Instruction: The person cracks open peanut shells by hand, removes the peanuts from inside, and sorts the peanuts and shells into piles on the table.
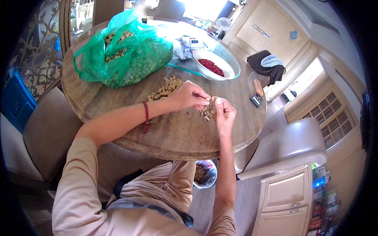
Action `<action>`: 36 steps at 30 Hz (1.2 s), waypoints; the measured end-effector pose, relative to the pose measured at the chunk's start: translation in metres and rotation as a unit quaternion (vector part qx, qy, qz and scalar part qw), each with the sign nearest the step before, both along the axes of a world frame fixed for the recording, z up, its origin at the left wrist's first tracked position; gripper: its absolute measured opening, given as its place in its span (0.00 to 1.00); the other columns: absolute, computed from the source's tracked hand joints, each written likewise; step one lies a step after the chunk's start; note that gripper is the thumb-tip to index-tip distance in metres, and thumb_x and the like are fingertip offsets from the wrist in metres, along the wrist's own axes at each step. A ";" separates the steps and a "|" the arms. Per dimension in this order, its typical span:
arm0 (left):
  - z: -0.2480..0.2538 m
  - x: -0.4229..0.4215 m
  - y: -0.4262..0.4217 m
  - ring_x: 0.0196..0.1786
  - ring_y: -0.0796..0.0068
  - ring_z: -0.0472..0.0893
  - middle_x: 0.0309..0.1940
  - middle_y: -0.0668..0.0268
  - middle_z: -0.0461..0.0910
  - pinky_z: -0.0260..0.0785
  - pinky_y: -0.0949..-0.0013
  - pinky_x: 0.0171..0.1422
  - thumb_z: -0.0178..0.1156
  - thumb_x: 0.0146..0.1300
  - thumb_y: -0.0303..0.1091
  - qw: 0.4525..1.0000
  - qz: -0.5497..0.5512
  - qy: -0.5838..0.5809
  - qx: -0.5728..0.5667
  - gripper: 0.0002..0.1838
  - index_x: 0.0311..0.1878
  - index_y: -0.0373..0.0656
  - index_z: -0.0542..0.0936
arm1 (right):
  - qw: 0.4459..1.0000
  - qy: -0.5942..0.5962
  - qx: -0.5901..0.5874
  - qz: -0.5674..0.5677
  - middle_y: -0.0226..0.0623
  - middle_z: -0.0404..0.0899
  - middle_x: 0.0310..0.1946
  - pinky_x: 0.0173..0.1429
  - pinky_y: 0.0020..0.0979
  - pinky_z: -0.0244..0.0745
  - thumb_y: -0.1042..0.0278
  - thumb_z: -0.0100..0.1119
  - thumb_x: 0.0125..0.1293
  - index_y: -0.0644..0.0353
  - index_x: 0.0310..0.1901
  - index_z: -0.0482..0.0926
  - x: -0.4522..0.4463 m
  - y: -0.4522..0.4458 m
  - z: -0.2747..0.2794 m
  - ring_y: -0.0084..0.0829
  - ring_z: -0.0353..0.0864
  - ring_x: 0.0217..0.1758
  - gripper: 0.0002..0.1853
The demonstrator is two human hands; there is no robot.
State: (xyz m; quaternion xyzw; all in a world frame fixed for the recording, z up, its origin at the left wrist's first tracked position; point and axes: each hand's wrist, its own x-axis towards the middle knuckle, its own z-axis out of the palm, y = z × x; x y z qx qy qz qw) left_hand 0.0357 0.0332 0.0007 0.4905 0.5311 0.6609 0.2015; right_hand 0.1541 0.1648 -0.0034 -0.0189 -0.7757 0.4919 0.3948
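Over the round wooden table, my left hand (190,96) and my right hand (224,114) meet nearly fingertip to fingertip. The left thumb and fingers pinch a small pale piece, seemingly peanut shell. My right thumb and fingers are pressed together; whatever they hold is too small to name. Broken shells (207,113) lie just beneath the fingertips. A pile of unshelled peanuts (167,88) sits beyond my left wrist. Farther back on the left, a green plastic bag (138,65) stands open, full of peanuts. A white bowl (198,55) holds red peanut kernels (211,67).
The table's rim (173,154) curves close to my forearms. On the right lie a small black object (256,100) and dark cloth (264,67). Below the edge, a lined bin (212,182) holds shells. A padded chair (287,143) stands at the right.
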 end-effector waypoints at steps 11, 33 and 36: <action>-0.003 0.005 -0.001 0.26 0.82 0.78 0.25 0.63 0.82 0.70 0.78 0.31 0.63 0.50 0.24 0.987 0.066 0.143 0.016 0.06 0.33 0.36 0.82 | 0.997 -0.023 0.012 0.078 0.24 0.77 0.19 0.23 0.15 0.61 0.75 0.65 0.53 0.66 0.42 0.80 -0.003 -0.007 -0.006 0.08 0.64 0.20 0.13; 0.001 0.008 -0.001 0.24 0.82 0.79 0.25 0.64 0.81 0.72 0.79 0.29 0.61 0.53 0.22 0.999 0.017 0.018 0.043 0.08 0.37 0.35 0.80 | 0.998 -0.020 0.060 -0.020 0.26 0.77 0.21 0.31 0.19 0.68 0.67 0.59 0.61 0.66 0.36 0.81 0.001 -0.006 0.001 0.13 0.69 0.25 0.10; 0.005 0.012 -0.005 0.22 0.82 0.78 0.22 0.65 0.80 0.72 0.79 0.27 0.62 0.52 0.22 0.995 0.056 0.079 0.013 0.06 0.35 0.35 0.81 | 0.998 -0.016 0.054 -0.003 0.24 0.75 0.20 0.29 0.18 0.66 0.68 0.59 0.61 0.66 0.35 0.81 0.001 -0.009 0.004 0.12 0.68 0.24 0.09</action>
